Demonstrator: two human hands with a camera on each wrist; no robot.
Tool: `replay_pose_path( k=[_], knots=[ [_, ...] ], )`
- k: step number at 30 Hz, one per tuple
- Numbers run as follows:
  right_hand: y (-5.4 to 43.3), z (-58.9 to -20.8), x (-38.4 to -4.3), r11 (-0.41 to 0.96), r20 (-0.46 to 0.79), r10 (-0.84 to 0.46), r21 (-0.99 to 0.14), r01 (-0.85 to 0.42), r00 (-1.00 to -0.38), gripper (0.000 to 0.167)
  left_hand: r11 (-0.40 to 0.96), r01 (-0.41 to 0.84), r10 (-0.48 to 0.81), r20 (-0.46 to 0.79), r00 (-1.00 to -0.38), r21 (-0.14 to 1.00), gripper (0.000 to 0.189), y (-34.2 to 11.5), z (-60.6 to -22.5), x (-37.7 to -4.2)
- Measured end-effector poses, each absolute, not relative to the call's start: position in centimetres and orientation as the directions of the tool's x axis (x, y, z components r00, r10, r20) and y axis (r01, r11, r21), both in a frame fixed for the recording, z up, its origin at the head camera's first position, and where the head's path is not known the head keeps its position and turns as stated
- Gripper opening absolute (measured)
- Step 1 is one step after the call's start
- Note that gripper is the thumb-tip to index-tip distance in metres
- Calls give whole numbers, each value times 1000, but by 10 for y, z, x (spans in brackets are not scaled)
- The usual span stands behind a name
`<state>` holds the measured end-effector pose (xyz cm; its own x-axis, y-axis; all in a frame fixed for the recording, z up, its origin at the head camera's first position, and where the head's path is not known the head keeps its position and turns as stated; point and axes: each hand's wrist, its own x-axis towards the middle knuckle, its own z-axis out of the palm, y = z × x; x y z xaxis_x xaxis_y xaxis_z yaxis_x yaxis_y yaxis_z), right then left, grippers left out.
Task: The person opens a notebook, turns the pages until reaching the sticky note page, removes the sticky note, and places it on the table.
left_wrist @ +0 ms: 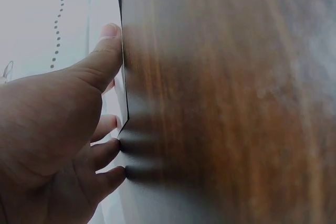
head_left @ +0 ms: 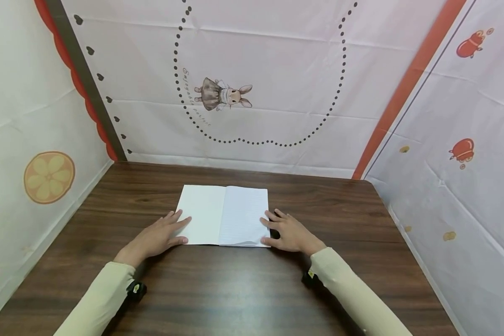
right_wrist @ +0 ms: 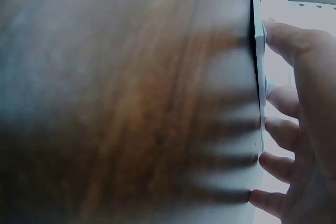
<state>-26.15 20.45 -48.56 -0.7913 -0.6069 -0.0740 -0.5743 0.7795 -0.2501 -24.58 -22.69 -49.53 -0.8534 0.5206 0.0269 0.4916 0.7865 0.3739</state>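
An open notebook [head_left: 205, 210] lies flat on the wooden table, its left page blank white and its right page faintly lined. The lower edge of the right page lifts slightly in a small curl. My left hand [head_left: 161, 235] rests at the notebook's left edge, fingers spread, with thumb and index finger on the page; the left wrist view shows the thumb [left_wrist: 107, 45] along the thin edge. At the opposite edge my right hand [head_left: 291, 232] rests with spread fingers, its fingertips on the lined page's border. In the right wrist view, some fingertips [right_wrist: 257, 196] touch the tabletop beside the notebook.
The dark brown table [head_left: 243, 289] is bounded by a printed cloth [head_left: 277, 84] behind it, with a rabbit figure and dotted outline. More printed cloth panels stand along the left and right sides. A black wrist device [head_left: 136, 290] is strapped by each sleeve cuff.
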Motion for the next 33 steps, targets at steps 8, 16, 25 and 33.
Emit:
replay_pose_path(
  k=[8,16,25,33],
  knots=[
    [204,-484,-262,788,-95,-598,-253,-561,-796,74,792,523,534,58,-844,316,68,-225,-496,-248],
    [205,-483,-262,791,-104,-592,-264,-552,-799,74,814,531,524,97,-846,233,68,-221,-484,-249],
    [206,-485,-262,782,-86,-598,-280,-556,-797,74,813,565,535,199,-821,144,69,-197,-454,-255],
    [208,-486,-265,780,-82,-600,-280,-559,-796,74,704,698,646,291,-706,131,64,-146,-447,-263]
  ],
)
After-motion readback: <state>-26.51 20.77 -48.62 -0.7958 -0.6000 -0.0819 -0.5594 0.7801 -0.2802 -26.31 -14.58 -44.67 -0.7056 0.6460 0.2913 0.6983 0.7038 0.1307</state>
